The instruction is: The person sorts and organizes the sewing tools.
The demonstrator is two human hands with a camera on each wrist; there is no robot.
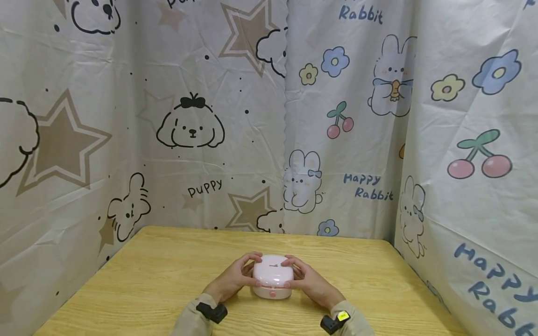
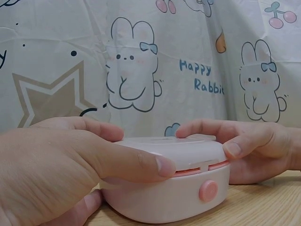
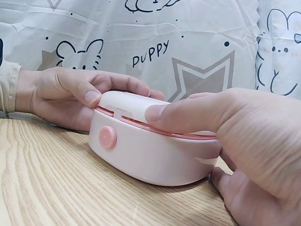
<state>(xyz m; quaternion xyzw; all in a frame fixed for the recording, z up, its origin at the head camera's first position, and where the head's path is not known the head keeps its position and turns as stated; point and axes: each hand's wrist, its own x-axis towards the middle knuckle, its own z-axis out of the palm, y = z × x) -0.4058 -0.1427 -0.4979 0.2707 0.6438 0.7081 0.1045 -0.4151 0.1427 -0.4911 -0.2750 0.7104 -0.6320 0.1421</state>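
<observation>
On the wooden table stands a small rounded box (image 1: 273,270) with a glossy white-pink lid and a pale pink base. A round pink button (image 2: 208,191) is on its front, and a thin red-pink line runs along the seam under the lid. My left hand (image 1: 233,279) holds it from the left, thumb (image 2: 164,165) at the lid's front edge and fingers toward the back. From the right, my right hand (image 1: 312,281) grips it the same way, thumb (image 3: 155,113) near the seam. Inside the box nothing can be seen.
The yellow wood-grain table (image 1: 176,266) extends around the box. Printed curtains (image 1: 252,116) with puppies, stars, rabbits and cherries enclose it at the back and both sides. Each wrist wears a black strapped device, the right one (image 1: 335,322) with a yellow patch.
</observation>
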